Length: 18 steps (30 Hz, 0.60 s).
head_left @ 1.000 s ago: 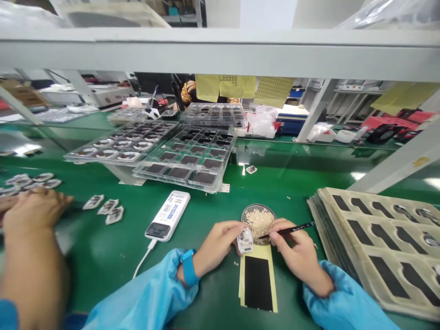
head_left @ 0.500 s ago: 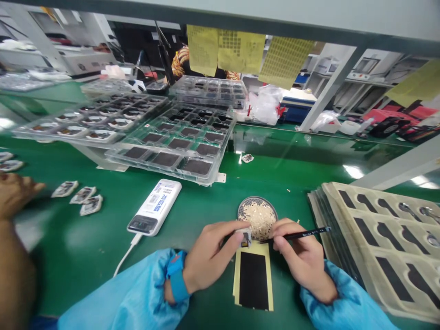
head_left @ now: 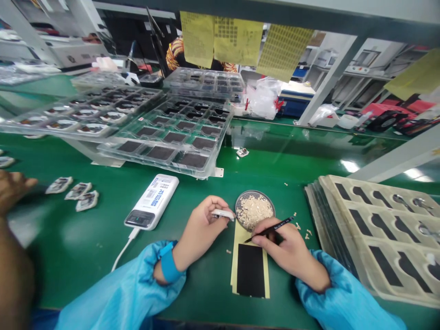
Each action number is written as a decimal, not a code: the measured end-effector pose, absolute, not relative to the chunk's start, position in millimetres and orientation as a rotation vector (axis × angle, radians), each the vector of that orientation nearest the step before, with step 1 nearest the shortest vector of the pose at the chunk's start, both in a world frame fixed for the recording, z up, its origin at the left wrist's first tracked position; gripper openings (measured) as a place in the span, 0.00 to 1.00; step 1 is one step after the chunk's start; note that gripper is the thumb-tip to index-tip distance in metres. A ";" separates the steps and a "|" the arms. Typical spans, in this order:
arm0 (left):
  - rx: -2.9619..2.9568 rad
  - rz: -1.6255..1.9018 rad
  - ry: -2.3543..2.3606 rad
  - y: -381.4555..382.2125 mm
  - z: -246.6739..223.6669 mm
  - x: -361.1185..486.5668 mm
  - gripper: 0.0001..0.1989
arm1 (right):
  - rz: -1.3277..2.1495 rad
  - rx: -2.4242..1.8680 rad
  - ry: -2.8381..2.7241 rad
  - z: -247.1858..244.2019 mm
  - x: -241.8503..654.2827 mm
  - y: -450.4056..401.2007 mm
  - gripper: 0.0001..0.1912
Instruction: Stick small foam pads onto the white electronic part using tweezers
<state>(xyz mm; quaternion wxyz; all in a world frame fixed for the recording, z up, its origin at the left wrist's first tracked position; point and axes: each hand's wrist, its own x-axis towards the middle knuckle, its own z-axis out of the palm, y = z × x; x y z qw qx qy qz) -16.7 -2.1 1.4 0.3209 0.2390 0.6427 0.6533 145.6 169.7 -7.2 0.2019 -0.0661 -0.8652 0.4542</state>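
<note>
My left hand pinches a small white part just left of the round dish. Black tweezers are held in my right hand, their tips over the top of a yellow-edged sheet. That sheet carries a black rectangle and lies below the dish. Many small pale pieces fill the round dish. Whether the tweezers' tips grip anything is too small to tell.
A white power bank with a cable lies left. Further left are white parts and another person's hand. Clear trays stand behind; stacked beige trays are at right. Metal posts rise from the bench.
My left hand has moved left and up with the white part, now turned flatter. The tweezers' tips have shifted left onto the sheet's top. The view has shifted slightly.
</note>
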 end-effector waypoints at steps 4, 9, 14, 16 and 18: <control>0.795 1.522 1.887 -3.8 5.2 -19.5 0.12 | 1.284 -0.139 -2.431 -11.1 144.8 165.6 0.06; 0.787 1.386 1.779 -2.1 3.2 -12.6 0.10 | 1.252 -0.159 -2.451 -13.8 144.7 163.5 0.06; 0.837 1.324 1.808 -3.8 -4.4 -7.8 0.09 | 1.265 -0.148 -2.460 -14.3 144.6 162.0 0.07; 0.839 1.285 1.829 -5.1 -6.5 -7.6 0.08 | 1.264 -0.147 -2.463 -14.5 144.6 161.6 0.07; 0.837 1.268 1.833 -5.8 -7.7 -7.8 0.08 | 1.263 -0.156 -2.467 -14.7 144.7 161.3 0.07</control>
